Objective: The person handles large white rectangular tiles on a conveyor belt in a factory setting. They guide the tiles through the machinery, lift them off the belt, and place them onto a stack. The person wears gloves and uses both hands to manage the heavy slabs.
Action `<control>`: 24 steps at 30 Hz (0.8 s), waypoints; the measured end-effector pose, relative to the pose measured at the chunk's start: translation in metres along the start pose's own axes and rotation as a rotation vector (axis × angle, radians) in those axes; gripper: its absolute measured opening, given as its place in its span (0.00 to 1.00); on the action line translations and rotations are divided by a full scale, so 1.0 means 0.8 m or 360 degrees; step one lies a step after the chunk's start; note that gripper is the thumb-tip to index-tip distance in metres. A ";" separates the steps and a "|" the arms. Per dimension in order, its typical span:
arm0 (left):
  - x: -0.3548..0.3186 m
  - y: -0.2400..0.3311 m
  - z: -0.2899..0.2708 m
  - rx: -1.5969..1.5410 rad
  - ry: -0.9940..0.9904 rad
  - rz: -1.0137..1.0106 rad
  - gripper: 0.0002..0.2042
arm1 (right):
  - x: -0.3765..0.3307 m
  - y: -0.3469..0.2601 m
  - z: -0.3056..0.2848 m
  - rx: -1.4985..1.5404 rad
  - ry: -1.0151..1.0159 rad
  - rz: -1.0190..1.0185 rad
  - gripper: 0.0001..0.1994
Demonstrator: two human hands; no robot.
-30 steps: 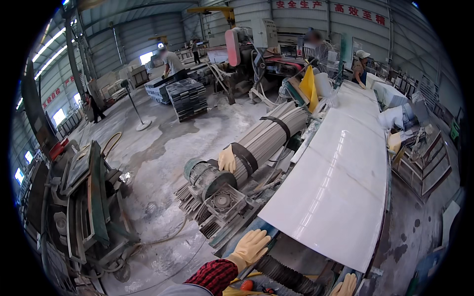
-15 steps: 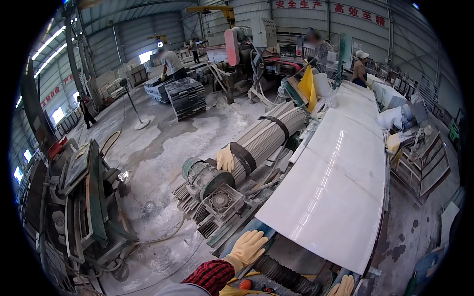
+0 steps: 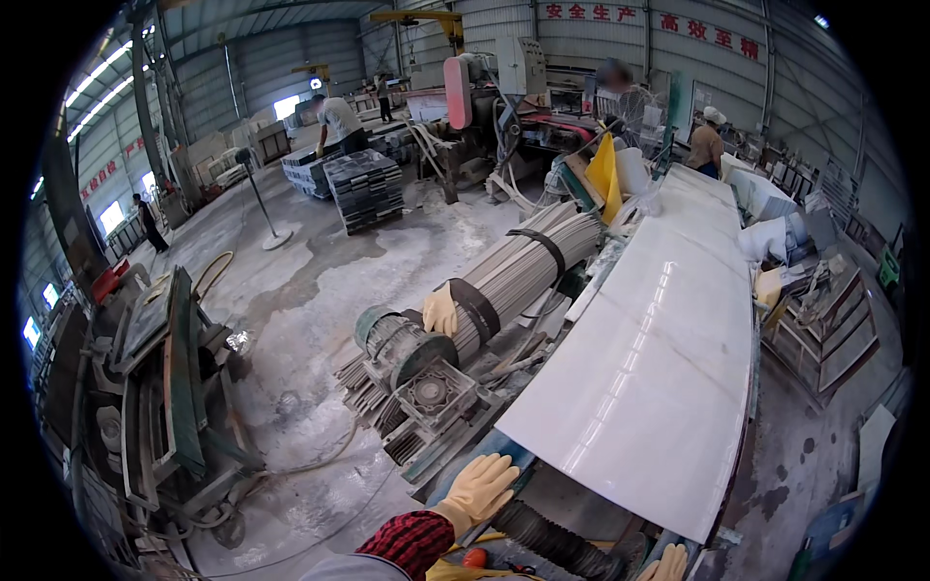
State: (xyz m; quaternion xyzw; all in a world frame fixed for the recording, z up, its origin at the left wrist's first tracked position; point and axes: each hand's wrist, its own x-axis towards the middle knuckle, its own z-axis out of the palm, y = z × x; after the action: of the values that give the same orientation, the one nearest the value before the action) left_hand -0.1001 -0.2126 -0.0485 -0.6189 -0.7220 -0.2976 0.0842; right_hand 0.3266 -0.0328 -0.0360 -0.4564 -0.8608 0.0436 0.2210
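My left hand (image 3: pixel 477 487), in a cream rubber glove below a red-and-black checked sleeve, lies flat with its fingers stretched out on the blue metal frame (image 3: pixel 453 477), beside the near left corner of a white stone slab (image 3: pixel 644 358). The slab is long, glossy and faintly veined. At the lower edge, my right hand (image 3: pixel 665 564) wears a matching glove and rests on the frame's right side, just below the slab's near right corner; its fingers look extended, and its lower part is cut off. Neither hand holds anything.
A dark ribbed hose (image 3: pixel 557 542) runs between my hands. On the left are a motor (image 3: pixel 407 353), a bundle of long strips (image 3: pixel 523 271) and a loose glove (image 3: pixel 441 312). A yellow cloth (image 3: pixel 603 179) hangs beyond. Co-workers stand farther back, one in a white cap (image 3: pixel 714 115).
The view has shifted slightly. My hands keep nearly the same places on the frame. The co-worker in the white cap has turned away, and a person at the far left has moved a little.
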 end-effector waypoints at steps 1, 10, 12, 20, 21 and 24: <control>-0.001 0.000 0.000 0.0003 -0.0019 -0.0008 0.26 | 0.000 0.002 0.001 0.0001 -0.0013 0.0005 0.23; -0.003 0.003 -0.003 0.0006 0.0051 0.0022 0.26 | -0.006 0.003 0.007 -0.0024 -0.0035 0.0047 0.24; -0.005 0.001 -0.002 0.0002 0.0049 0.0023 0.26 | -0.006 0.005 0.009 -0.0018 -0.0038 0.0054 0.23; -0.013 0.001 -0.001 0.0050 -0.0014 -0.0010 0.26 | -0.005 -0.013 -0.008 0.0027 -0.0029 0.0021 0.23; -0.012 0.001 -0.002 0.0046 -0.0011 -0.0003 0.27 | -0.010 -0.012 -0.008 0.0023 -0.0001 0.0013 0.23; -0.017 0.001 0.003 0.0050 0.0063 0.0040 0.27 | -0.018 0.003 0.010 0.0002 0.0057 -0.0007 0.23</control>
State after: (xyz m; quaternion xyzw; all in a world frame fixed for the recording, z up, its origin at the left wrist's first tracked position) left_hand -0.0960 -0.2229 -0.0567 -0.6205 -0.7170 -0.2973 0.1119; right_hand 0.3324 -0.0418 -0.0490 -0.4552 -0.8576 0.0356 0.2367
